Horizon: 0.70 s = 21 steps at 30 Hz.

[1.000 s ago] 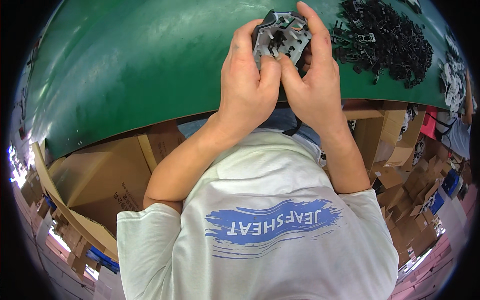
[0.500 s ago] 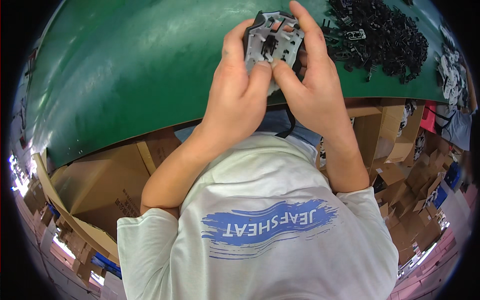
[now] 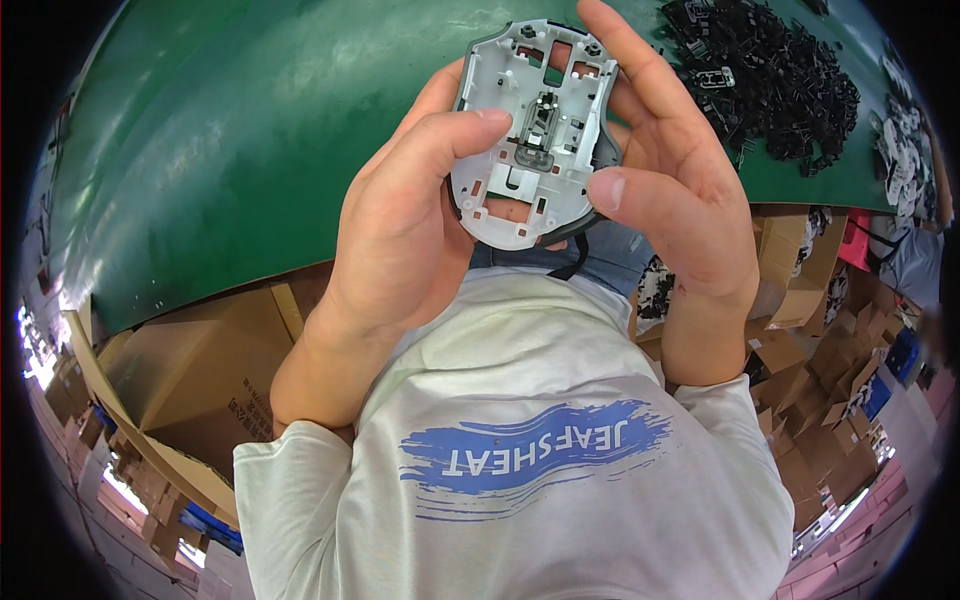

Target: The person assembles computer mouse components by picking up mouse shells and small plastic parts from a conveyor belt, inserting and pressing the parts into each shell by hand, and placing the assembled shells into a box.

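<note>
A computer mouse shell point(image 3: 563, 185), white inside with a black outer rim, is held up above the near edge of the green table. Its hollow inner side faces me, showing cut-outs and pegs. A slim clear-and-black insert point(image 3: 538, 135) sits along its middle. My left hand point(image 3: 400, 200) grips the shell's left side, thumb resting on the inner face and fingers behind. On the right side, the thumb of my right hand point(image 3: 690, 185) presses the lower rim. The other right fingers pass behind the shell, partly hidden, with the index finger stretched upward.
A heap of small black plastic parts point(image 3: 770, 95) lies on the green table point(image 3: 230, 150) at the far right. White parts point(image 3: 905, 150) lie beyond it by the right edge. An open cardboard box point(image 3: 190, 370) stands lower left; more cartons point(image 3: 835, 370) are on the right.
The shell has tilted so its whole inner face shows, and it has come nearer. Both thumbs have left its middle: the left to the inner left side, the right to the right rim.
</note>
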Tool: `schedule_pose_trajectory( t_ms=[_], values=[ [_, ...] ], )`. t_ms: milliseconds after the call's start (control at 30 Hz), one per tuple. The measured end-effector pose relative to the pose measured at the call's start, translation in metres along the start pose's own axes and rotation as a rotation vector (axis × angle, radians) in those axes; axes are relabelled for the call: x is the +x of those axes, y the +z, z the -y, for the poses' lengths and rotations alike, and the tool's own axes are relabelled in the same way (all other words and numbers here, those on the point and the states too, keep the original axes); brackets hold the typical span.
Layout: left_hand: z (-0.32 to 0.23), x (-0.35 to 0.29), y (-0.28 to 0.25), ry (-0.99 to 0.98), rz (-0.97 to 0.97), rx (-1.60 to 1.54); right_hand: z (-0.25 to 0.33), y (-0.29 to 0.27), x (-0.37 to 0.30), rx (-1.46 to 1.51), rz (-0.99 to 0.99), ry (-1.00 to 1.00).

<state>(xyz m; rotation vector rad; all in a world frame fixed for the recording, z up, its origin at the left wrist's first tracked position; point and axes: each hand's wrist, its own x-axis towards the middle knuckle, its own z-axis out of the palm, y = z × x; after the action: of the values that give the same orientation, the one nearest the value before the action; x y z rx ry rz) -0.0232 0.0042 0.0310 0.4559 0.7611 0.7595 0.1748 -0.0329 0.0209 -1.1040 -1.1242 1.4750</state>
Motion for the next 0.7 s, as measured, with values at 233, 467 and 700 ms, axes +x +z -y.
schedule_pose_trajectory(
  t_ms=[233, 467, 700],
  values=[
    [0.0, 0.012, -0.009, -0.068, 0.11, -0.32, -0.007, 0.001, -0.001, 0.061, 0.051, -0.103],
    [0.001, 0.021, -0.001, -0.051, 0.074, -0.187, -0.014, 0.001, 0.006, 0.109, 0.095, -0.212],
    [-0.007, 0.012, -0.023, 0.123, 0.106, -0.211, 0.0, 0.002, 0.019, -0.18, 0.155, -0.165]
  ],
)
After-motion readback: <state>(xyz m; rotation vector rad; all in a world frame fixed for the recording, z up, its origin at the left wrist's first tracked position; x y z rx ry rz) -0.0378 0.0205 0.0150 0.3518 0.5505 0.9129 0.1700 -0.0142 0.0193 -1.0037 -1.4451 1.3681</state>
